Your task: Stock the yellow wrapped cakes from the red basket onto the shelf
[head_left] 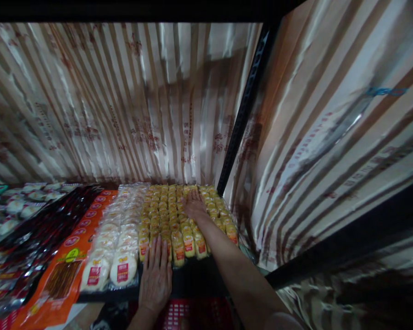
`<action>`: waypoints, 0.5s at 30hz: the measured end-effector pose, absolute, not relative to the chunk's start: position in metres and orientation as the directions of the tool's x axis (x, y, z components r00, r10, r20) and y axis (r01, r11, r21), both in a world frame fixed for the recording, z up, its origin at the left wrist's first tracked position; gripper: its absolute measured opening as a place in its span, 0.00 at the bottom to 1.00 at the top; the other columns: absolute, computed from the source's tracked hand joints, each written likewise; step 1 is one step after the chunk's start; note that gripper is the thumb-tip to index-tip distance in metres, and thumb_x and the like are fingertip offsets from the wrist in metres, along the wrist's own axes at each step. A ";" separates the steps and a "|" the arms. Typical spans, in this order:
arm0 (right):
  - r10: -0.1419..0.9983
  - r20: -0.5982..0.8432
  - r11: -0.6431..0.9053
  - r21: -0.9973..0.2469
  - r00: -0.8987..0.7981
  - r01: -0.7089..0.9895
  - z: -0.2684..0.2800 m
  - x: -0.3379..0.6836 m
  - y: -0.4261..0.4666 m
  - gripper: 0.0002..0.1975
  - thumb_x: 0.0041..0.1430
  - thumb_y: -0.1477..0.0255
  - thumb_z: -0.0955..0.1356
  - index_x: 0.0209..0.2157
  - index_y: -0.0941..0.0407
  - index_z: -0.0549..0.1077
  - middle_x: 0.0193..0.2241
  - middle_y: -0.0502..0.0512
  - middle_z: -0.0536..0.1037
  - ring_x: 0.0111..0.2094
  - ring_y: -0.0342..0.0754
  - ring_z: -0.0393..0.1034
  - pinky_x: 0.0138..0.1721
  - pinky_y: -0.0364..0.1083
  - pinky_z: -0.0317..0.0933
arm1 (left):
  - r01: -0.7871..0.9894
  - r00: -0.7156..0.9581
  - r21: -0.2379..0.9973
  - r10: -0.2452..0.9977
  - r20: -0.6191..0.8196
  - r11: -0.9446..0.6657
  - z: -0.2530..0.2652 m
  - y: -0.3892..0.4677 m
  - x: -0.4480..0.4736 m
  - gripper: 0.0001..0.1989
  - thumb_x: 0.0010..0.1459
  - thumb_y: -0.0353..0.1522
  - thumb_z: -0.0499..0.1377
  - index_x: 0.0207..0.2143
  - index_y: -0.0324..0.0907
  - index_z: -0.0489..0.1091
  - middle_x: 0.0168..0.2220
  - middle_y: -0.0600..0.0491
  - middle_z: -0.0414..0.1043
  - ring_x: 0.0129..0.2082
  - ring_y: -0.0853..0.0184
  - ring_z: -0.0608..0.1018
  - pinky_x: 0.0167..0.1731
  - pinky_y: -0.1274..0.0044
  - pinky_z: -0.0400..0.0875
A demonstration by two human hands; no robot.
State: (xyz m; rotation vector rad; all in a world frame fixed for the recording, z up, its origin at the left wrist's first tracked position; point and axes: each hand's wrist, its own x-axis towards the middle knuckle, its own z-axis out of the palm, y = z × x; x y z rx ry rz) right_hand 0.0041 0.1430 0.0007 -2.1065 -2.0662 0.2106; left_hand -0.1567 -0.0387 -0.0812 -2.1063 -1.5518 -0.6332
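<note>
Rows of small yellow snack packs (188,243) with red labels stand on a dark shelf (196,277). My left hand (156,275) lies at the front of these rows, fingers stretched out against the nearest packs. Farther back, my right hand (194,206) rests palm down on top of the rows, its fingers extended and grasping nothing visible. Just left of the yellow packs are two rows of round white cakes (124,269) in clear wrappers with red labels.
An orange snack bag (67,266) and dark shiny packets (51,224) lie farther left. White-wrapped packs (24,204) fill the far left. A black shelf post (242,110) rises at the back right corner. Below the shelf edge shows a red basket (175,314). Striped sheeting (158,101) hangs behind.
</note>
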 end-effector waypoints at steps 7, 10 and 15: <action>0.941 0.337 0.097 -0.375 0.038 0.922 0.021 0.007 0.123 0.29 0.64 0.64 0.52 0.60 0.70 0.53 0.62 0.66 0.51 0.64 0.53 0.39 0.62 0.53 0.37 | 0.962 0.251 -0.057 0.779 0.574 -0.268 -0.079 -0.038 -0.156 0.31 0.57 0.29 0.47 0.63 0.33 0.43 0.63 0.40 0.45 0.63 0.54 0.49 0.57 0.60 0.53; 0.809 0.576 0.195 -0.452 0.117 0.871 0.009 0.007 0.074 0.27 0.64 0.66 0.52 0.61 0.66 0.50 0.62 0.64 0.50 0.64 0.52 0.37 0.61 0.56 0.42 | 0.961 0.243 -0.032 0.788 0.565 -0.274 -0.075 -0.040 -0.156 0.29 0.57 0.29 0.47 0.61 0.32 0.48 0.63 0.40 0.46 0.63 0.55 0.48 0.58 0.60 0.52; 0.713 0.682 0.300 -0.505 0.161 0.809 -0.042 0.008 -0.029 0.22 0.63 0.72 0.55 0.58 0.58 0.58 0.58 0.63 0.60 0.61 0.54 0.48 0.56 0.60 0.51 | 0.964 0.226 -0.004 0.809 0.543 -0.266 -0.074 -0.041 -0.156 0.27 0.58 0.29 0.47 0.60 0.32 0.52 0.63 0.40 0.46 0.64 0.56 0.46 0.58 0.61 0.51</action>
